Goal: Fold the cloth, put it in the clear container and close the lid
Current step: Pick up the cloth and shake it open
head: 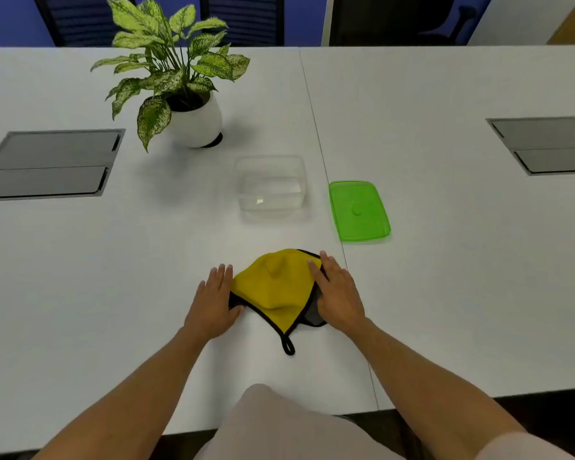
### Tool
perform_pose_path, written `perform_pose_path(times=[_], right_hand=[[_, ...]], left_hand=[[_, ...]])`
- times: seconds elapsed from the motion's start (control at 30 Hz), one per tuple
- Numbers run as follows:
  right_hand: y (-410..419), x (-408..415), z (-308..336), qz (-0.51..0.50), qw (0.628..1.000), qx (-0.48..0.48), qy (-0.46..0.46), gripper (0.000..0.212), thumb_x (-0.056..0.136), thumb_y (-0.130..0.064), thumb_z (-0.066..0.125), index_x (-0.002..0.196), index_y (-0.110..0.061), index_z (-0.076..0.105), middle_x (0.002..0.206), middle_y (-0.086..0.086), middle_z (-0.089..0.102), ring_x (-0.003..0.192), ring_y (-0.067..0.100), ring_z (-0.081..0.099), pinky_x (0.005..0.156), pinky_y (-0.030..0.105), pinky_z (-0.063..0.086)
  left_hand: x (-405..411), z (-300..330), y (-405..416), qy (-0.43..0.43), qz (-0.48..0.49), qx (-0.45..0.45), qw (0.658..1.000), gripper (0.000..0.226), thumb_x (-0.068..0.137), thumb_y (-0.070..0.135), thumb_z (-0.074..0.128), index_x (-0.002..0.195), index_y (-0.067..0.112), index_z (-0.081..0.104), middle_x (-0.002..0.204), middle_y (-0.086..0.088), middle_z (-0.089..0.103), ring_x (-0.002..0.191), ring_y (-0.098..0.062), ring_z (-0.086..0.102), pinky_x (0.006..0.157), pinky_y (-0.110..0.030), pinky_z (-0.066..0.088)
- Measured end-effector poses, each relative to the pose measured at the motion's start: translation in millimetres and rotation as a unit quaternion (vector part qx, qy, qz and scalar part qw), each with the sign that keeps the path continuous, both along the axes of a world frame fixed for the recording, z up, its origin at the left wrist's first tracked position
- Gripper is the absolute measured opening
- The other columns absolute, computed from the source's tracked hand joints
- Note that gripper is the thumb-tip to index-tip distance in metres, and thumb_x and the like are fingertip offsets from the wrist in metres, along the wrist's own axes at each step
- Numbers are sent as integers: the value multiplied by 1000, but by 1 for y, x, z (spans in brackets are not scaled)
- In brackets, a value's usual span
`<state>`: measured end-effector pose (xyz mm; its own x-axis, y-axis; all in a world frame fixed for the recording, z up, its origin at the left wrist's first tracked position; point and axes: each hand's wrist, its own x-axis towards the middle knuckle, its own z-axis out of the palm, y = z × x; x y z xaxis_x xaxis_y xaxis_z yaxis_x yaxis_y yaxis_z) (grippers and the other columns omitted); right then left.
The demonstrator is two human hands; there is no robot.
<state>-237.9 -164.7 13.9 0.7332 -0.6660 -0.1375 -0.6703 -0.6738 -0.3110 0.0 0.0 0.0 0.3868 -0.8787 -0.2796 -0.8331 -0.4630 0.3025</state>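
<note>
Fold step was in hand, by our read. The cloth (276,287) lay on the table (445,293) near the front edge, about mid-width, just on the near-left side of the seam between the two table panels. It was yellow with a black trim, bunched and humped in the middle, not flat. A grey underside showed at its right, and a black hang loop (288,347) pointed toward the front edge.

We had the left hand (213,300) flat with fingers extended, resting at the cloth's left edge and touching it. The right hand (337,293) was also spread flat, pressing on the cloth's right side. Neither hand had pinched or gripped anything.

The clear container (271,187) sat open and empty-looking farther in toward the table's middle, beyond the cloth and apart from it. The green lid (358,210) lay flat on the table just right of the container, across the seam, not touching it. A potted plant (180,84) stood farther back and left, well clear.

We judged the cloth as only partly folded. The next move called for smoothing the hump, then bringing one side over the other to get a packet small enough for the container. Risk: the soft cloth could spring open when lifted, so both hands would need to pinch the layers together.
</note>
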Motion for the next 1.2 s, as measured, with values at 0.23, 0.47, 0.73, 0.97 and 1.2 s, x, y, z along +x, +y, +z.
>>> perform_pose_path(times=[0.23, 0.47, 0.73, 0.97, 1.2], right_hand=[[20, 1, -12, 172, 979, -104, 25, 74, 71, -6, 71, 138, -24, 47, 154, 16, 31, 142, 37, 26, 112, 57, 25], [49, 8, -25, 400, 892, -152, 148, 86, 57, -23, 86, 133, -18, 45, 147, 13, 41, 141, 32, 30, 111, 52, 30], [51, 18, -33, 388, 889, -213, 119, 25, 60, -32, 79, 83, -32, 69, 72, -9, 65, 76, 14, 61, 81, 30, 52], [39, 29, -15, 251, 953, -161, -50, 34, 61, -8, 76, 92, -19, 68, 73, 2, 59, 67, 22, 58, 62, 29, 48], [-20, 50, 39, -6, 976, -15, -215, 25, 85, -2, 55, 107, -9, 65, 99, 12, 66, 90, 32, 62, 77, 37, 48]], left_hand=[[-18, -6, -2, 133, 106, -15, 985, 68, 90, 21, 63, 149, 13, 30, 134, -17, 53, 117, -34, 55, 93, -41, 45], [-23, -6, 4, 147, 128, -7, 981, 70, 81, 28, 71, 140, 16, 37, 124, -15, 55, 107, -32, 57, 86, -45, 51], [-29, -17, 17, 137, 147, 35, 979, 54, 85, 22, 66, 132, 12, 42, 121, -14, 52, 103, -31, 57, 83, -41, 49], [-20, -15, 14, 168, 193, -46, 966, 39, 89, 5, 52, 127, 13, 53, 111, -14, 64, 92, -28, 58, 78, -36, 45], [7, 12, -16, 124, 169, -139, 968, 18, 91, 4, 55, 103, 9, 67, 92, -7, 56, 86, -27, 59, 72, -27, 38]])
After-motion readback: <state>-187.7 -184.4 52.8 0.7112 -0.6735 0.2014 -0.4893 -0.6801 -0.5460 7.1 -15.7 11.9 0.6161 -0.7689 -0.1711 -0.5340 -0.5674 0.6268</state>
